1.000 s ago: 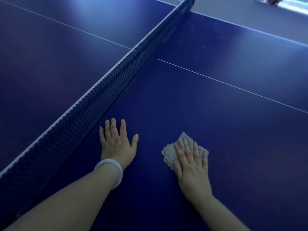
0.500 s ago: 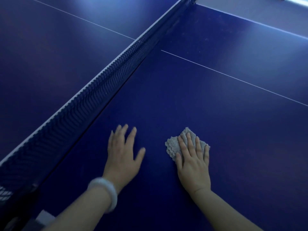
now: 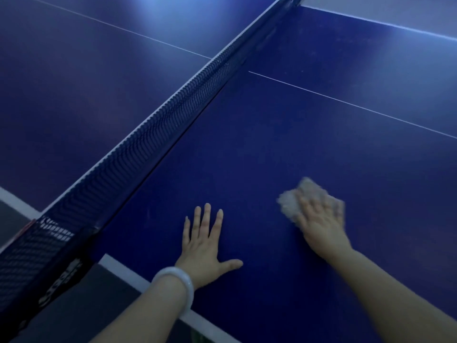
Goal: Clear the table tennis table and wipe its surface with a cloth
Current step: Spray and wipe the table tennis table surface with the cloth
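The cloth (image 3: 300, 198) has been slid to the right, away from the net (image 3: 153, 134), and is now pressed on the table (image 3: 272, 134) near its near edge by the right hand (image 3: 321, 219). That hand is blurred, so its fingers seem flat but this cannot be told for sure. The left hand (image 3: 204, 246) has been pulled back toward the near edge, fingers spread flat. Wiping seems well under way.

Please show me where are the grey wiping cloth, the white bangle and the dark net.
Grey wiping cloth (image 3: 293, 203): head view, blurred corner left of the fingers.
White smooth bangle (image 3: 178, 280): head view, band on the left wrist.
Dark blue mesh net (image 3: 158, 134): head view, middle of the mesh.
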`<state>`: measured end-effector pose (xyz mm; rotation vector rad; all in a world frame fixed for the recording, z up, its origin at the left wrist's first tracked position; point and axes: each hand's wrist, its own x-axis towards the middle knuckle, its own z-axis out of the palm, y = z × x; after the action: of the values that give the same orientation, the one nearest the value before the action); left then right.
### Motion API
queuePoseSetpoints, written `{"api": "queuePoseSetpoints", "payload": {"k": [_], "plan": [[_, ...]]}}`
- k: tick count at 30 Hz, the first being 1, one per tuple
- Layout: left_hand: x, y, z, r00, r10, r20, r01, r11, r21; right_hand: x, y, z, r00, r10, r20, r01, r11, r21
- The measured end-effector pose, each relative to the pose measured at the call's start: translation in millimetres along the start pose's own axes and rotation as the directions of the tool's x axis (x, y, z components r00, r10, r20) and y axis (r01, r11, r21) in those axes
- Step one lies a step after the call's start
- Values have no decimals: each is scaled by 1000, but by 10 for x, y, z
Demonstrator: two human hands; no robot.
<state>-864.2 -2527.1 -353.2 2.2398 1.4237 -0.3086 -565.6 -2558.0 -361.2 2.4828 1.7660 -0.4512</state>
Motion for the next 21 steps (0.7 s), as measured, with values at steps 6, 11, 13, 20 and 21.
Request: {"api": "queuePoseSetpoints", "payload": {"k": [6, 11, 13, 20, 21], "plan": [[26, 45, -73, 993, -44, 106, 40, 999, 37, -751, 38, 123, 885, 459, -84, -445, 884, 145], [26, 83, -125, 987, -89, 132, 78, 993, 86, -1020, -632, 383, 965, -251, -81, 248, 968, -45], [33, 92, -139, 985, -96, 146, 82, 992, 96, -964, -380, 329, 950, -306, -58, 298, 947, -121], [59, 58, -104, 986, -78, 144, 69, 995, 68, -985, 211, 171, 893, 445, -69, -428, 886, 175], [61, 52, -94, 987, -73, 140, 65, 996, 65, -950, 75, 167, 896, 441, -57, -425, 887, 180]]}}
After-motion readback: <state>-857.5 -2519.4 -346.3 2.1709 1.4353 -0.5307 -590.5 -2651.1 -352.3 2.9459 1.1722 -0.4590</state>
